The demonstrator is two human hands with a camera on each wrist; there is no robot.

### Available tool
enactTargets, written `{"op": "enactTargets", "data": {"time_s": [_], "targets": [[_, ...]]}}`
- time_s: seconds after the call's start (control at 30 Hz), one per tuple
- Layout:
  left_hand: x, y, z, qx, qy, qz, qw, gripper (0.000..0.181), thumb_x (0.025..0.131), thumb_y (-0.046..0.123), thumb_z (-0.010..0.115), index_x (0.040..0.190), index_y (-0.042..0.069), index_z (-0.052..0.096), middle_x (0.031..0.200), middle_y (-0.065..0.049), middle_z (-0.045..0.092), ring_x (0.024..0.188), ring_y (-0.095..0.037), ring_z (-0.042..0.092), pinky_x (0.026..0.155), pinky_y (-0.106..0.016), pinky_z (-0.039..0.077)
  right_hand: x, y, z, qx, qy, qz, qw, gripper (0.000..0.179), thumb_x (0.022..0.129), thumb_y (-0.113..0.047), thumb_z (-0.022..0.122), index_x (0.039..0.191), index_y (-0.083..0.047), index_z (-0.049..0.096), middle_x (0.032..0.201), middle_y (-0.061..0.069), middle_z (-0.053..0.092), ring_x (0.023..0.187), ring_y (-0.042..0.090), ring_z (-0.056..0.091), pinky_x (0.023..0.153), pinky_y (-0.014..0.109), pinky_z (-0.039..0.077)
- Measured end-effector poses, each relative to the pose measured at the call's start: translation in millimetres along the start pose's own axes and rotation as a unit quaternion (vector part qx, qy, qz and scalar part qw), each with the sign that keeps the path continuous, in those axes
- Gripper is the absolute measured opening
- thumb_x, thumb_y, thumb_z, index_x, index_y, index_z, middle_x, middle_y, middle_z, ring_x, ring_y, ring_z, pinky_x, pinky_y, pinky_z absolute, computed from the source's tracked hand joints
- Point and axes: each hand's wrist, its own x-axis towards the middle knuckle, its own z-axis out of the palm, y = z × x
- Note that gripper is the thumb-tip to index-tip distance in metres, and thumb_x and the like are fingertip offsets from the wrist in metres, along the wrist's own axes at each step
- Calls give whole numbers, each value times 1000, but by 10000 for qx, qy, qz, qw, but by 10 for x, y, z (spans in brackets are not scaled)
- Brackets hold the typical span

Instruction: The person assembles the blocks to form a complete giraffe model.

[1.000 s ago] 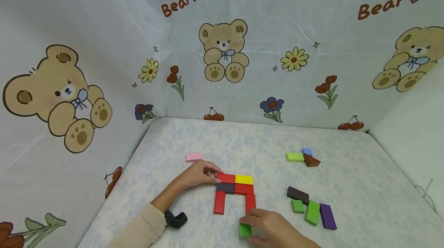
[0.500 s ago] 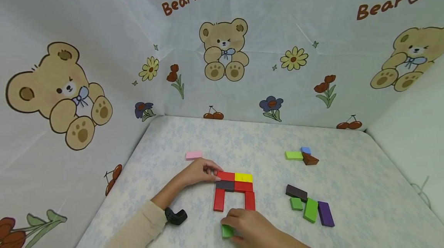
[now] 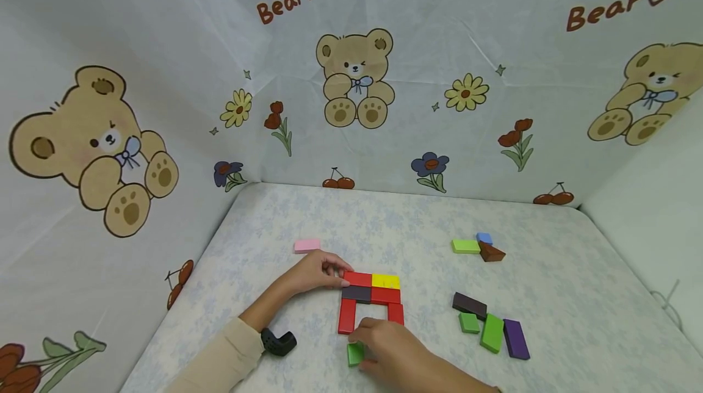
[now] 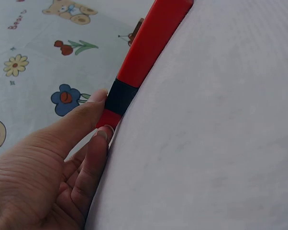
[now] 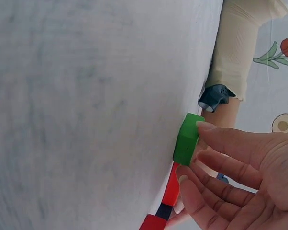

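In the head view, flat blocks lie together: a red block [image 3: 358, 279] and a yellow block [image 3: 385, 281] behind a dark block [image 3: 357, 293] and another red block [image 3: 385, 295]. Two red blocks extend toward me like legs, a left one [image 3: 347, 316] and a right one [image 3: 396, 313]. My left hand [image 3: 314, 272] holds the formation's left back corner, thumb by the dark block [image 4: 121, 97] and a fingertip at the back red block [image 4: 108, 119]. My right hand [image 3: 391, 347] pinches a small green block [image 5: 187, 141] between thumb and fingers, close to the left leg's front end.
On the right lie a dark brown block [image 3: 469, 304], two green blocks [image 3: 492, 333] and a purple block [image 3: 516, 339]. Farther back are a lime block [image 3: 465, 246], a blue block [image 3: 484, 238] and a brown wedge [image 3: 490, 252]. A pink block [image 3: 307, 246] lies behind my left hand.
My right hand has carried the green block leftward from near the right red leg, then slightly forward, to the left leg's front end. My left hand has stayed at its corner.
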Motion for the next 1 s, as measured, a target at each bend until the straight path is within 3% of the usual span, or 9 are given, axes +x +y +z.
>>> {"op": "enactTargets", "data": {"time_s": [0.17, 0.27, 0.43, 1.0], "targets": [[-3, -9, -10, -6, 5, 36, 10000, 22, 85, 24, 85, 107, 24, 80, 86, 3, 69, 65, -9, 56, 60, -23, 46, 9, 8, -25, 196, -65, 181, 9996, 22, 80, -16, 88, 98, -18, 76, 88, -15, 64, 74, -2, 54, 72, 19, 52], [-4, -14, -16, 17, 17, 61, 10000, 22, 85, 25, 85, 107, 24, 80, 86, 3, 69, 65, -10, 57, 59, -24, 46, 17, 8, -19, 254, -16, 91, 9996, 19, 80, -15, 88, 93, -19, 74, 85, -16, 62, 72, -2, 54, 71, 18, 51], [0, -19, -17, 47, -3, 35, 10000, 22, 85, 25, 85, 107, 25, 80, 86, 4, 69, 65, -9, 57, 60, -23, 46, 50, -2, -14, 189, 136, -98, 9997, 17, 81, -13, 87, 91, -18, 74, 84, -15, 61, 72, -2, 54, 69, 17, 49], [-1, 23, 7, 87, 57, -21, 9999, 24, 86, 22, 84, 109, 19, 80, 85, 3, 68, 66, -10, 56, 59, -23, 46, 135, 31, -7, 191, 320, -98, 9993, 18, 79, -15, 89, 89, -17, 74, 81, -15, 62, 69, -3, 52, 66, 17, 48]]}}
